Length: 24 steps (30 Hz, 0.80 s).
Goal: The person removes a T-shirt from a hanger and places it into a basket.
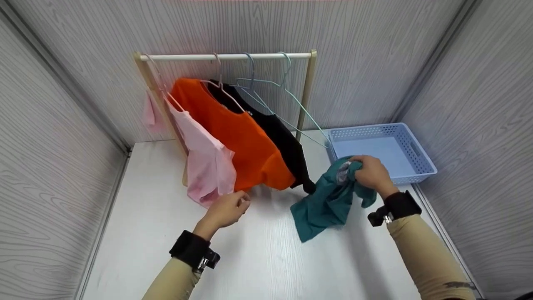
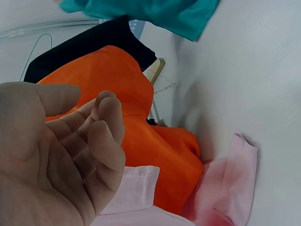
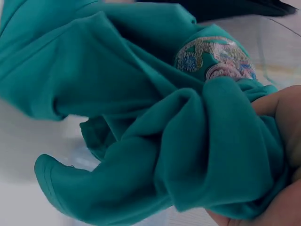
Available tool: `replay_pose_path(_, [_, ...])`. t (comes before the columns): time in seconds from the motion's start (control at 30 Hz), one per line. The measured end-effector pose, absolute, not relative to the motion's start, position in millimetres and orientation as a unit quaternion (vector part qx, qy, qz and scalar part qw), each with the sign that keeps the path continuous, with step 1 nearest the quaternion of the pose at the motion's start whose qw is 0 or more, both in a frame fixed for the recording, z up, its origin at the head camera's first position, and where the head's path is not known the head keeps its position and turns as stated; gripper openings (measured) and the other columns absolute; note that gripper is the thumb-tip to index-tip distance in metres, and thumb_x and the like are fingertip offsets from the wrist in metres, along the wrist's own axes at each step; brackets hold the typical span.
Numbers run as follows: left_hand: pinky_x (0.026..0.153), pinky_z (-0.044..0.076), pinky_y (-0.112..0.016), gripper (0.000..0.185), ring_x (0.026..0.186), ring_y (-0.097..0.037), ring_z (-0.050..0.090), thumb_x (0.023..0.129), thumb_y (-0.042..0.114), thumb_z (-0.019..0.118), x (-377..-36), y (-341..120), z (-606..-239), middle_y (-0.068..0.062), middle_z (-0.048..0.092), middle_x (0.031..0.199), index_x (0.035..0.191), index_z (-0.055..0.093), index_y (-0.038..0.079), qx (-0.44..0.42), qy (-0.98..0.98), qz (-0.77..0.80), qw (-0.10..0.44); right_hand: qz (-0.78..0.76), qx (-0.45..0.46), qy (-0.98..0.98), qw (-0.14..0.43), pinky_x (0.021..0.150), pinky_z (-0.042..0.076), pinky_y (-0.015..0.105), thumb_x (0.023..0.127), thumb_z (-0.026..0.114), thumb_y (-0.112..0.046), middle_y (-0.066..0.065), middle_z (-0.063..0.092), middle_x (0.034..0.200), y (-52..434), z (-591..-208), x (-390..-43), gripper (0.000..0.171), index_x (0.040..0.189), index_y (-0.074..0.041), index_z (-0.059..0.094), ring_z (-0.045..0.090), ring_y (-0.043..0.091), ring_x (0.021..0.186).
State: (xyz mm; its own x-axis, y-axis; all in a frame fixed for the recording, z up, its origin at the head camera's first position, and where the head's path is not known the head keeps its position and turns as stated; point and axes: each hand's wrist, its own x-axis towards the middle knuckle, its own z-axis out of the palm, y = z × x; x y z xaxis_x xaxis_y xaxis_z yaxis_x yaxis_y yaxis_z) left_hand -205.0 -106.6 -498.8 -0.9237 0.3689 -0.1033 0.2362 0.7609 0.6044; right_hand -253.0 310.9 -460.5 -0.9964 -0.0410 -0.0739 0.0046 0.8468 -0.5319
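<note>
My right hand (image 1: 372, 174) grips a bunched teal garment (image 1: 329, 204) over the white table, in front of the basket. In the right wrist view, folds of the teal cloth (image 3: 141, 155) fill most of the picture, with a shiny embroidered patch (image 3: 216, 59) near my fingers. My left hand (image 1: 227, 209) holds nothing; its fingers are loosely curled, close to the hem of a pink garment (image 1: 210, 166). The left wrist view shows its palm (image 2: 61, 155) in front of an orange top (image 2: 108, 89) and the pink cloth.
A small clothes rack (image 1: 187, 57) stands at the back, with pink, orange and black (image 1: 287, 141) clothes on hangers. Toward its right end hangs a bare mint hanger (image 1: 302, 104). A blue perforated basket (image 1: 374, 146) sits at the right. Wood-grain walls enclose the table.
</note>
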Motion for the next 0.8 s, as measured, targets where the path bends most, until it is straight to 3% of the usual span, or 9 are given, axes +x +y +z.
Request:
replay_pose_path(0.17, [0.060,0.050,-0.030,0.019,0.057,-0.011,0.060,0.098,0.023,0.055,-203.0,-110.8,-499.0,0.000,0.066,0.079,0.108,0.066,0.011,0.147,0.923,0.333,0.125,-0.274,0.026,0.961,-0.020,0.052,0.031,0.031,0.078,0.043,0.002,0.018,0.059,0.102,323.5,-412.3,-273.1,0.055,0.129,-0.005,0.060,0.040,0.023,0.063])
replay_pose_path(0.37, [0.059,0.049,-0.029,0.019,0.057,-0.012,0.059,0.098,0.022,0.055,-197.4,-113.9,-503.4,0.000,0.064,0.078,0.109,0.066,0.011,0.134,0.917,0.351,0.135,-0.286,0.105,0.948,-0.096,0.054,0.029,0.032,0.084,0.043,0.000,0.014,0.054,0.112,346.5,-370.3,-292.2,0.054,0.135,-0.010,0.058,0.039,0.025,0.070])
replay_pose_path(0.47, [0.058,0.049,-0.029,0.018,0.057,-0.013,0.058,0.099,0.021,0.054,-192.7,-116.1,-506.2,-0.001,0.063,0.077,0.109,0.065,0.010,0.130,0.914,0.359,0.139,-0.305,0.160,0.931,-0.124,0.062,0.033,0.034,0.085,0.042,0.000,0.014,0.054,0.132,356.4,-357.4,-297.1,0.056,0.138,-0.015,0.055,0.047,0.028,0.087])
replay_pose_path(0.6, [0.056,0.048,-0.029,0.016,0.056,-0.013,0.057,0.098,0.020,0.053,-186.0,-120.0,-510.3,-0.001,0.062,0.075,0.106,0.064,0.011,0.126,0.914,0.360,0.140,-0.306,0.217,0.911,-0.170,0.089,0.043,0.044,0.087,0.041,-0.001,0.013,0.047,0.147,365.5,-356.0,-302.8,0.056,0.140,-0.016,0.053,0.047,0.035,0.122])
replay_pose_path(0.67, [0.056,0.047,-0.029,0.016,0.055,-0.012,0.057,0.098,0.020,0.053,-182.5,-121.1,-512.0,-0.001,0.062,0.074,0.105,0.063,0.011,0.125,0.915,0.358,0.138,-0.301,0.237,0.905,-0.184,0.102,0.040,0.052,0.088,0.042,-0.003,0.014,0.046,0.147,369.2,-365.4,-305.7,0.055,0.141,-0.015,0.052,0.042,0.039,0.130])
replay_pose_path(0.7, [0.056,0.046,-0.030,0.016,0.055,-0.012,0.057,0.098,0.020,0.053,-180.8,-121.5,-513.1,-0.001,0.063,0.074,0.105,0.063,0.011,0.125,0.915,0.358,0.137,-0.298,0.241,0.905,-0.186,0.110,0.033,0.055,0.089,0.042,-0.003,0.014,0.045,0.147,370.9,-373.3,-306.8,0.055,0.141,-0.014,0.052,0.039,0.040,0.134])
replay_pose_path(0.8, [0.055,0.047,-0.030,0.017,0.054,-0.012,0.057,0.098,0.020,0.053,-175.4,-122.3,-515.6,-0.003,0.065,0.076,0.107,0.063,0.009,0.122,0.914,0.359,0.143,-0.299,0.257,0.906,-0.157,0.112,0.028,0.058,0.090,0.043,-0.007,0.017,0.040,0.151,373.1,-408.2,-306.3,0.055,0.145,-0.013,0.046,0.034,0.043,0.135])
